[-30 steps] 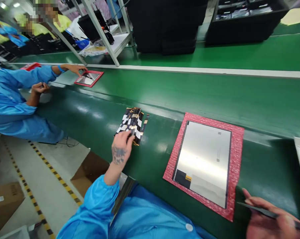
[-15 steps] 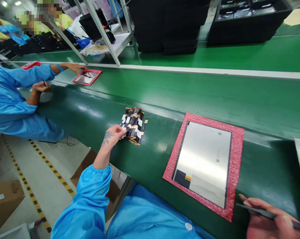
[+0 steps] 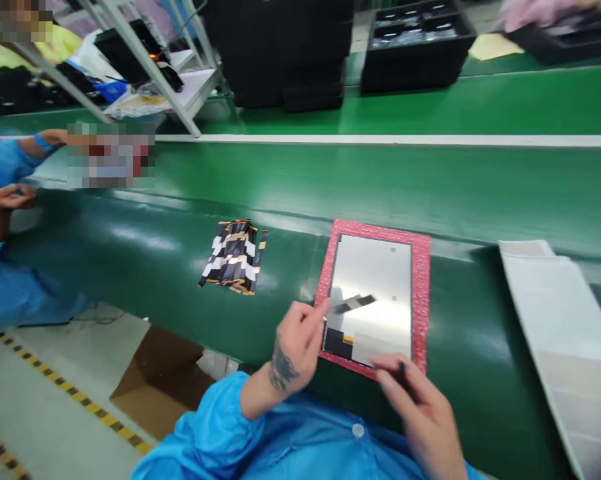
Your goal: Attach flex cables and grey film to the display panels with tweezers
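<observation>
My left hand (image 3: pixel 299 343) pinches one end of a dark flex cable (image 3: pixel 354 304) with a pale band, held over the silver back of a display panel (image 3: pixel 373 273). That panel lies on a pink foam sheet (image 3: pixel 421 280), with a black patch and a small gold connector (image 3: pixel 348 340) at its lower left corner. At the panel's lower edge, my right hand (image 3: pixel 420 407) is closed around dark tweezers (image 3: pixel 405 379), mostly hidden by the fingers. Left of the panel sits a pile of flex cables (image 3: pixel 233 257) in black, white and gold.
A stack of white sheets (image 3: pixel 555 320) lies on the green bench (image 3: pixel 460 413) at the right. Black trays (image 3: pixel 415 63) and a white-framed shelf (image 3: pixel 195 83) stand at the back. Beside me on the left works a person in blue (image 3: pixel 20 287).
My left hand has moved right from the pile to the panel, carrying a flex cable. My right hand has come in to the panel's lower edge. The view has shifted right.
</observation>
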Available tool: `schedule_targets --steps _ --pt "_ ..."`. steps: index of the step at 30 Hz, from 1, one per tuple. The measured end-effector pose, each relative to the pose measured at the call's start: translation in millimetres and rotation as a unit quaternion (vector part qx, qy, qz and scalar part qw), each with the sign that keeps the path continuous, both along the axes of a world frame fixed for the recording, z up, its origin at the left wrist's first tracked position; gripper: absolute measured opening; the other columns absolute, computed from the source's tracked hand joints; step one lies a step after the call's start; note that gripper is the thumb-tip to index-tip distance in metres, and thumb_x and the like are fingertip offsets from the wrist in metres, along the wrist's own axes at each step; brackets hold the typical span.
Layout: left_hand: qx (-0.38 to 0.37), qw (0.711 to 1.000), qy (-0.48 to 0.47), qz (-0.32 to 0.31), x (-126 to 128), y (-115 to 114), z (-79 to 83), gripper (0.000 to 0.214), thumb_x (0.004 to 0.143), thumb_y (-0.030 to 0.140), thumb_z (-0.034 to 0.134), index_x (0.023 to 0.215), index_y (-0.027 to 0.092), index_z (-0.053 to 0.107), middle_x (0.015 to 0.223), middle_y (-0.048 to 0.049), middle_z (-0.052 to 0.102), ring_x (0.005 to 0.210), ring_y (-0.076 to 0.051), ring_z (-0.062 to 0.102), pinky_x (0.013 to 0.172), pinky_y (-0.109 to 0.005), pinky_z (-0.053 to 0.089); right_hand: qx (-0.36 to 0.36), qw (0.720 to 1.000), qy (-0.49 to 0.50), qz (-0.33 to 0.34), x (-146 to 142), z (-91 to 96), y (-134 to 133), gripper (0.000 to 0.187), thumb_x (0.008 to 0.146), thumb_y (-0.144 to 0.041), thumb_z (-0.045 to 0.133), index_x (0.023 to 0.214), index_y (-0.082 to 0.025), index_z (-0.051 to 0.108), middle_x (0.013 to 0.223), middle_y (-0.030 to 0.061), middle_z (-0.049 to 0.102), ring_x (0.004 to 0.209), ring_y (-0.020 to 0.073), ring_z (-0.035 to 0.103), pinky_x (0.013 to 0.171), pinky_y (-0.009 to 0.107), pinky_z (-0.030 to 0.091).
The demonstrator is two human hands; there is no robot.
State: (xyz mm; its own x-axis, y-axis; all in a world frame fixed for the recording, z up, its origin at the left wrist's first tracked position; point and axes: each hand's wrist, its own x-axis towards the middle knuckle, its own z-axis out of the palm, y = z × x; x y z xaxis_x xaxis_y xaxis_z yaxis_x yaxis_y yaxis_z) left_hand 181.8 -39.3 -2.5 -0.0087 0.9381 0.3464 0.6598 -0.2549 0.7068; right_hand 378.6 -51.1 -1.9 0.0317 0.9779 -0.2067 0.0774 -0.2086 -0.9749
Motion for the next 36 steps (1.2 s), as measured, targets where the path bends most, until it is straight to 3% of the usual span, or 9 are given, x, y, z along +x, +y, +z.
schedule_targets --steps 3,9,12,16,22,27,30,34,36 --pt "0.014 0.995 -0.028 -0.098 44 -8 -8.1 0.052 0.095 0.018 0.036 0.147 0.022 0.034 0.090 -0.0062 0.058 0.080 -0.017 0.060 0.070 -0.026 0.053 -0.006 0.997 0.000 0.079 -12 6.5 8 0.022 0.073 -0.044 0.070 0.077 -0.023 0.072 0.070 0.0026 0.067 0.066 0.0217 0.060 0.061 0.032 0.053" --pt "-0.078 0.969 -0.126 -0.200 54 -11 -6.1 0.059 0.095 0.027 0.044 0.150 0.025 0.023 0.107 -0.0099 0.061 0.092 -0.019 0.061 0.078 -0.031 0.055 -0.064 0.993 0.098 0.010 0 1.6 15 0.032 0.078 -0.048 0.068 0.065 -0.019 0.059 0.064 -0.0016 0.053 0.060 0.0143 0.049 0.058 0.026 0.046" --pt "-0.243 0.904 -0.300 -0.183 44 -13 -6.0 0.058 0.089 0.045 0.054 0.138 0.017 0.042 0.095 -0.0088 0.064 0.081 -0.019 0.063 0.071 -0.032 0.055 -0.069 0.993 0.092 0.003 8 -0.2 19 0.033 0.077 -0.048 0.070 0.066 -0.019 0.058 0.063 -0.0025 0.050 0.059 0.0131 0.045 0.057 0.026 0.041" --pt "-0.395 0.800 -0.438 -0.112 33 -13 -8.0 0.044 0.086 0.056 0.053 0.088 0.014 0.063 0.063 -0.0013 0.059 0.051 -0.011 0.055 0.048 -0.022 0.046 -0.068 0.996 0.057 0.012 12 3.1 28 0.036 0.076 -0.050 0.070 0.063 -0.019 0.057 0.059 -0.0040 0.044 0.055 0.0116 0.037 0.052 0.026 0.035" --pt "-0.445 0.779 -0.425 -0.117 35 -8 -2.9 0.039 0.074 0.052 0.068 0.068 0.015 0.056 0.058 0.0004 0.056 0.048 -0.008 0.051 0.043 -0.018 0.041 -0.072 0.996 0.031 0.034 6 6.1 34 0.037 0.075 -0.053 0.068 0.063 -0.019 0.059 0.059 -0.0035 0.046 0.054 0.0122 0.038 0.053 0.026 0.036" --pt "-0.434 0.804 -0.390 -0.115 36 -7 -1.9 0.032 0.078 0.045 0.064 0.067 0.016 0.056 0.060 0.0007 0.054 0.048 -0.009 0.050 0.044 -0.019 0.041 -0.071 0.994 0.014 0.080 8 5.9 33 0.034 0.075 -0.050 0.069 0.066 -0.019 0.060 0.060 -0.0033 0.050 0.057 0.0132 0.043 0.054 0.026 0.038" --pt "-0.377 0.861 -0.319 -0.122 34 -8 -5.3 0.028 0.085 0.038 0.057 0.066 0.017 0.058 0.059 0.0001 0.054 0.049 -0.010 0.050 0.046 -0.022 0.042 -0.068 0.983 0.015 0.170 13 4.7 37 0.027 0.076 -0.046 0.069 0.075 -0.019 0.066 0.063 -0.0021 0.055 0.059 0.0151 0.049 0.055 0.027 0.041" --pt "-0.146 0.980 -0.090 -0.102 29 -10 -16.0 0.019 0.091 0.024 0.051 0.091 0.017 0.069 0.077 -0.0054 0.063 0.072 -0.017 0.058 0.065 -0.029 0.049 0.006 0.977 -0.063 0.206 17 -3.5 52 0.024 0.082 -0.044 0.062 0.077 -0.021 0.067 0.075 0.0017 0.062 0.068 0.0190 0.056 0.062 0.031 0.045" --pt "-0.040 0.996 0.030 -0.072 27 -12 -23.3 0.024 0.090 0.021 0.052 0.109 0.016 0.067 0.085 -0.0075 0.063 0.081 -0.019 0.057 0.071 -0.031 0.050 0.062 0.969 -0.138 0.194 16 -10.8 59 0.029 0.084 -0.045 0.059 0.067 -0.022 0.063 0.073 0.0018 0.060 0.066 0.0188 0.055 0.060 0.031 0.044"
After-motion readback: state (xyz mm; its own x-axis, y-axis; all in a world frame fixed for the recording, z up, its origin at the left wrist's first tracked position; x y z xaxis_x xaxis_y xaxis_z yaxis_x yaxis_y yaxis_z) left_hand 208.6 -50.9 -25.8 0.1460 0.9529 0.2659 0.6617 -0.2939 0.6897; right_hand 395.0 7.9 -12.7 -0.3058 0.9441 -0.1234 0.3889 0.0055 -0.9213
